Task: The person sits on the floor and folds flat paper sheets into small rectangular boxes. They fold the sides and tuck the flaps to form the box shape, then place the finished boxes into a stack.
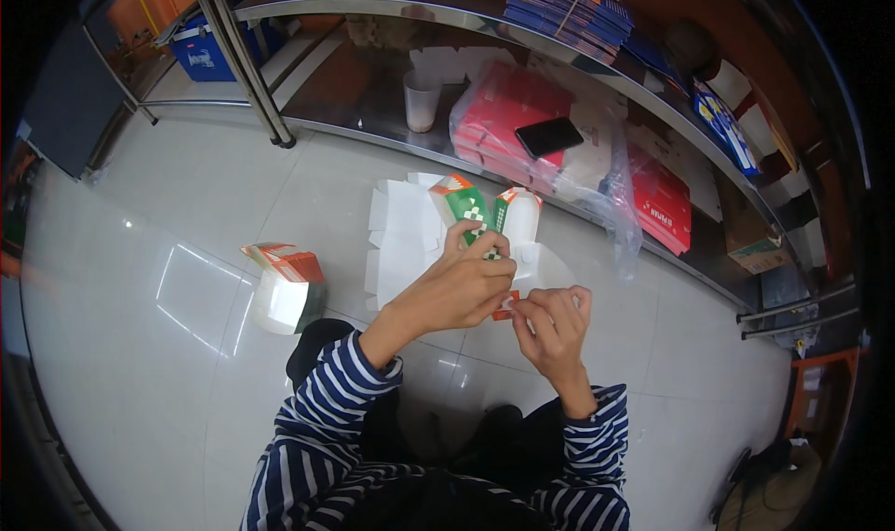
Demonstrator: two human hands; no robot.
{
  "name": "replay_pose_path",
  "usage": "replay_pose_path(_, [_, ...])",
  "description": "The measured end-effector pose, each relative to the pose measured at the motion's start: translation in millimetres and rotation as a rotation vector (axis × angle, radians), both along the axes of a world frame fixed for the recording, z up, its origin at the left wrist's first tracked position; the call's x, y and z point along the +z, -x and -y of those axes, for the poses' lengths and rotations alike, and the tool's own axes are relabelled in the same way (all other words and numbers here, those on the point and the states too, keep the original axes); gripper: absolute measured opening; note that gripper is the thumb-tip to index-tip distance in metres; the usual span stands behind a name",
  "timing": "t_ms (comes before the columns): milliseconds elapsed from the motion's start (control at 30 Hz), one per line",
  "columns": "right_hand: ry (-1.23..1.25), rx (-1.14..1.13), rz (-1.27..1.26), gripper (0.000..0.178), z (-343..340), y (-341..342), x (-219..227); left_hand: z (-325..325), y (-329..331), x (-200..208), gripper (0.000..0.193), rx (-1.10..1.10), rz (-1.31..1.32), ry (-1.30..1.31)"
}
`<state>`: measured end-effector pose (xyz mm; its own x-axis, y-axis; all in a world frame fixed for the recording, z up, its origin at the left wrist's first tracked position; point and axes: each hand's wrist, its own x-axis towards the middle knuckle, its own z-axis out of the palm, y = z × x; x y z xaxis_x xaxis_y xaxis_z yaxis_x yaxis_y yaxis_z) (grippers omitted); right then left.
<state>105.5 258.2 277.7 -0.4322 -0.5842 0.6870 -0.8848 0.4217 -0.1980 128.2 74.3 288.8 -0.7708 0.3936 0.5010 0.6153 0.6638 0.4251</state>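
My left hand [466,284] has its fingers curled over a green, white and orange paper food box [459,198], partly folded, between my knees and the shelf. My right hand [554,326] is closed, thumb and fingers pinching a small orange flap [506,305] right beside the left fingertips. How that flap joins the box is hidden by my hands. Just right of the green panel stands the white inner side of a paper carton panel [524,216]. White flat carton blanks [399,237] lie on the floor beyond my left wrist.
Left of my knee, folded nested cartons [284,293] rest on the tiled floor [168,382]. The low metal shelf [322,125] ahead holds a plastic cup [421,102], plastic-wrapped red cartons [503,111] and a black phone [549,137]. A blue cooler box [200,51] sits at far left.
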Motion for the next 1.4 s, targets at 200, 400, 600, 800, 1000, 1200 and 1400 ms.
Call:
replay_pose_path(200, [-0.007,-0.047,-0.030,0.018,0,2,-4,7,-2,5,0.014,-0.052,0.102,0.028])
replay_pose_path(400, [-0.027,-0.031,-0.031,0.022,0,4,-5,4,-2,0,0.015,-0.053,0.093,0.045])
replay_pose_path(600, [-0.043,-0.053,-0.048,0.021,2,2,-10,0,2,-8,0.018,-0.044,0.001,0.075])
replay_pose_path(800, [-0.044,-0.055,-0.066,0.021,3,3,-12,7,-3,-1,0.018,0.112,-0.004,0.151])
replay_pose_path(1000, [-0.075,0.056,-0.029,0.024,-1,8,-8,20,-2,-4,0.021,0.026,0.183,0.083])
replay_pose_path(1200, [-0.115,0.071,-0.039,0.026,-2,7,-4,12,-1,-6,0.017,0.056,0.210,0.032])
replay_pose_path(1400, [-0.124,0.078,-0.091,0.024,0,5,-4,2,-2,-5,0.013,0.045,0.231,0.017])
